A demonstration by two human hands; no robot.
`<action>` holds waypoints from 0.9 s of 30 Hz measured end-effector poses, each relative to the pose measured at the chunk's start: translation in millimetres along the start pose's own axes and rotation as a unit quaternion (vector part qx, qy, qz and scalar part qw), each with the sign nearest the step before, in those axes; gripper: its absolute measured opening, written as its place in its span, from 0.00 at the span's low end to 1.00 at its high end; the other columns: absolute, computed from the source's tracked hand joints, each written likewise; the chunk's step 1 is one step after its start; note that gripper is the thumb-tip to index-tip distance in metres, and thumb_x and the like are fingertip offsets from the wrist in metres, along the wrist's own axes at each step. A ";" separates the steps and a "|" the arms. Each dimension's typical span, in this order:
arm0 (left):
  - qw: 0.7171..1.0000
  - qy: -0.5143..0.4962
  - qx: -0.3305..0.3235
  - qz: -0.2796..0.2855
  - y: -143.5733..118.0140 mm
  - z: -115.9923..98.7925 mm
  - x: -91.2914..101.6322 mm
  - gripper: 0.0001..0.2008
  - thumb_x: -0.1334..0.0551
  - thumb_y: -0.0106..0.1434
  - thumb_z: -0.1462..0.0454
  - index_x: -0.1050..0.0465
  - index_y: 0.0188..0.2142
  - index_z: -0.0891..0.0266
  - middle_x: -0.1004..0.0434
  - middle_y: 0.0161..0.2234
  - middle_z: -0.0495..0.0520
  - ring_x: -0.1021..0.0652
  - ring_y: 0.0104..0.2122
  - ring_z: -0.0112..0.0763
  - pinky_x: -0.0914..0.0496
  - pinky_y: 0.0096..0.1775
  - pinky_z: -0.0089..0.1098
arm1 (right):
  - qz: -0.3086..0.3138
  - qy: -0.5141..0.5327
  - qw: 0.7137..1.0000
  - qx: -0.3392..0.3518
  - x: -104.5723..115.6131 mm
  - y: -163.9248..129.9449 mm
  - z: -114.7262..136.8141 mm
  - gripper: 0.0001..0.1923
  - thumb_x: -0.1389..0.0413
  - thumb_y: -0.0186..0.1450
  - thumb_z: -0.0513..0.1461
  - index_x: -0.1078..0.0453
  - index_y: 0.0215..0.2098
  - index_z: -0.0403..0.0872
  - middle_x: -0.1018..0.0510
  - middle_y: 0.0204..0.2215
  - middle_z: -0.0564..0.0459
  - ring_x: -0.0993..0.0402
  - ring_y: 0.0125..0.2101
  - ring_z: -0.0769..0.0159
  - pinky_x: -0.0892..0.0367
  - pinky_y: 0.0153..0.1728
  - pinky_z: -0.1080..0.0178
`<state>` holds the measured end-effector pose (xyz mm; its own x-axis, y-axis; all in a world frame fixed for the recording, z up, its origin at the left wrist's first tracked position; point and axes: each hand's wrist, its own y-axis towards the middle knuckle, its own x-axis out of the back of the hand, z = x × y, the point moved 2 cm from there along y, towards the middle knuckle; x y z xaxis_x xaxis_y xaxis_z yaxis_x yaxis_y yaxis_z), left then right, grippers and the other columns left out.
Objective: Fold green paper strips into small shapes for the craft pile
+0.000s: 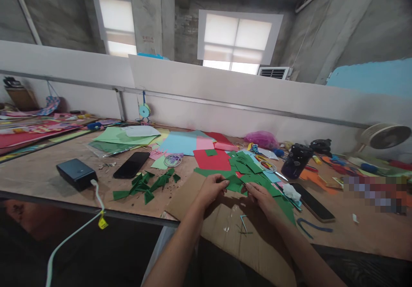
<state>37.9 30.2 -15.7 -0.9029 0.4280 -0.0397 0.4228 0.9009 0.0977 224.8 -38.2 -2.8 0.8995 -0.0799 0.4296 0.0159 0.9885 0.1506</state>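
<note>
My left hand (pixel 213 188) pinches the left edge of a small piece of green paper (pixel 234 183), thumb against fingers. At its right end my right hand (pixel 259 194) is closed, fingertips on the paper's edge; a thin dark line shows there, too small to make out. Both hands are above a sheet of brown cardboard (pixel 225 222) at the table's front edge. Just beyond them lie several green paper squares (pixel 243 163) and a red sheet (pixel 206 161). Folded green paper pieces (pixel 149 184) are heaped to the left. A bent pale strip (pixel 243 223) rests on the cardboard.
Left on the table are a black phone (pixel 131 165) and a dark box (pixel 77 174) with a white cable. A second phone (pixel 312 202), a dark cup (pixel 296 160) and a white tissue (pixel 292 191) are at right. A fan (pixel 385 135) stands far right.
</note>
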 end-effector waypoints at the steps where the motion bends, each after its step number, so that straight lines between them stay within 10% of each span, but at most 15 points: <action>1: 1.000 0.001 0.000 0.000 -0.7 -1.4 -0.1 0.16 0.35 0.50 0.52 0.34 0.26 0.62 0.32 0.17 0.46 0.32 0.17 0.25 0.41 0.22 0.26 | 0.001 0.000 1.000 -0.002 -0.2 0.1 0.2 0.24 0.53 0.67 0.56 0.27 0.30 0.47 0.41 0.17 0.59 0.44 0.22 0.68 0.50 0.24 0.64; 27: 0.999 0.009 0.022 0.033 -1.3 2.9 -1.4 0.19 0.33 0.48 0.50 0.32 0.26 0.63 0.32 0.18 0.47 0.32 0.18 0.24 0.40 0.22 0.25 | -0.024 0.014 1.000 0.003 -4.2 2.3 -4.0 0.24 0.50 0.65 0.56 0.36 0.22 0.48 0.42 0.16 0.61 0.45 0.20 0.69 0.50 0.24 0.64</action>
<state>38.8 28.7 -18.7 -0.8740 0.4857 -0.0175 0.4842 0.8732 0.0549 222.8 -35.0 -7.9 0.9099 -0.1239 0.3958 0.0573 0.9827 0.1761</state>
